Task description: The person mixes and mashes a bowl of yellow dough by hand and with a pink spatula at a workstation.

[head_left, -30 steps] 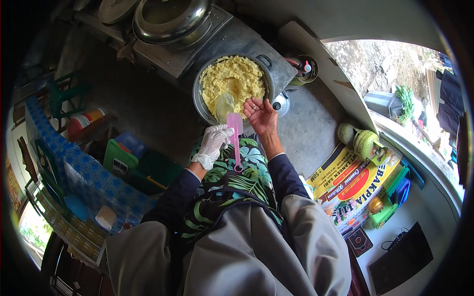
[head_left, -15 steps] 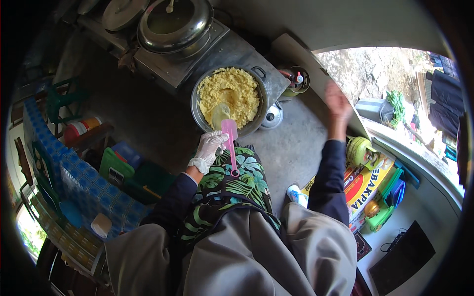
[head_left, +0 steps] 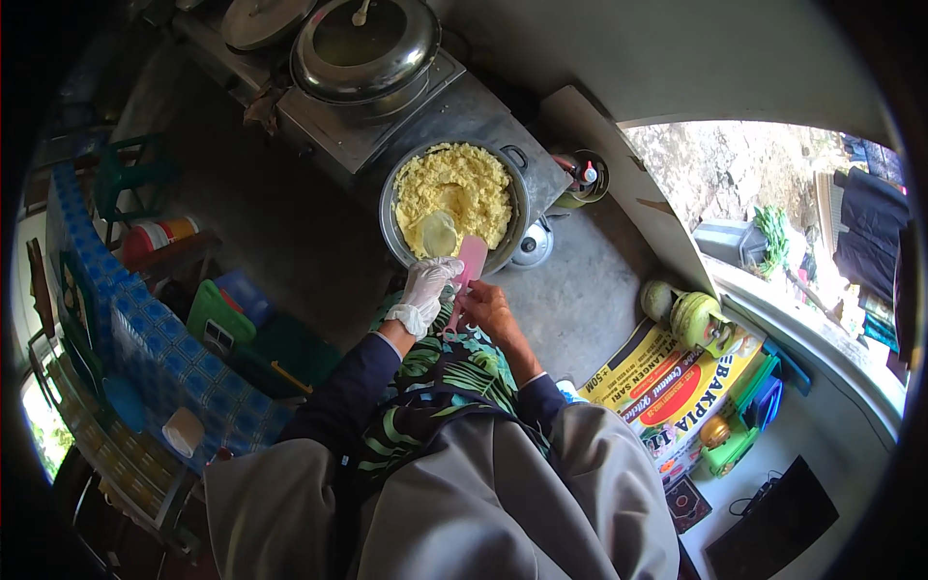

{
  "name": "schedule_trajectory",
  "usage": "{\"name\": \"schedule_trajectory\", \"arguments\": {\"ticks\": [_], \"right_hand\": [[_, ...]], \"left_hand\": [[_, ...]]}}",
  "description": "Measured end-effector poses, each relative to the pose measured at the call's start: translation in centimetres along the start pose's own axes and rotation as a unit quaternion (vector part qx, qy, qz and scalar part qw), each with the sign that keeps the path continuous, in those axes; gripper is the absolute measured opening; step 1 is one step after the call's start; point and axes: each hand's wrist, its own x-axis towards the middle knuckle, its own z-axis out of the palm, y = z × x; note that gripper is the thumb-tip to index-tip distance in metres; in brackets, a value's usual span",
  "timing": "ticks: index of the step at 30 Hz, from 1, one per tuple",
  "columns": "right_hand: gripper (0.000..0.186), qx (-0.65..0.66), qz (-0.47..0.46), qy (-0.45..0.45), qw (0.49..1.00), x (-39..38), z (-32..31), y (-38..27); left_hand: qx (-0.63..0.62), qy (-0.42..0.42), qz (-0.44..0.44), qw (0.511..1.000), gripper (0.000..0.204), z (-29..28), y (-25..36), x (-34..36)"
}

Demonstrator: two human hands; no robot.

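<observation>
A large metal pot of crumbly yellow mash stands in front of me. My left hand, in a clear plastic glove, is closed at the pot's near rim. It grips a translucent, round-ended scoop whose end rests at the mash. Beside it, a pink spatula points up toward the pot, its blade against the gloved fingers. My bare right hand is closed around the spatula's handle, close beside the left hand. Its fingertips are partly hidden.
Beyond the pot, a big lidded steamer sits on a stove. To the right stand a kettle and green gas cylinders by a yellow banner. On the left is a table with blue checked cloth.
My right hand has come in from the far right and taken hold of the spatula's handle. My left hand stays near the pot, and the view has shifted slightly.
</observation>
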Motion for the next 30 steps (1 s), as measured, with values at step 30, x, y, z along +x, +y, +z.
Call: {"name": "schedule_trajectory", "arguments": {"ticks": [30], "right_hand": [[0.016,-0.761,-0.232,0.155,0.585,18.1,-6.0,-3.9]], "left_hand": [[-0.133,0.007,-0.053,0.990,0.021,-5.7,0.4,-0.7]]}}
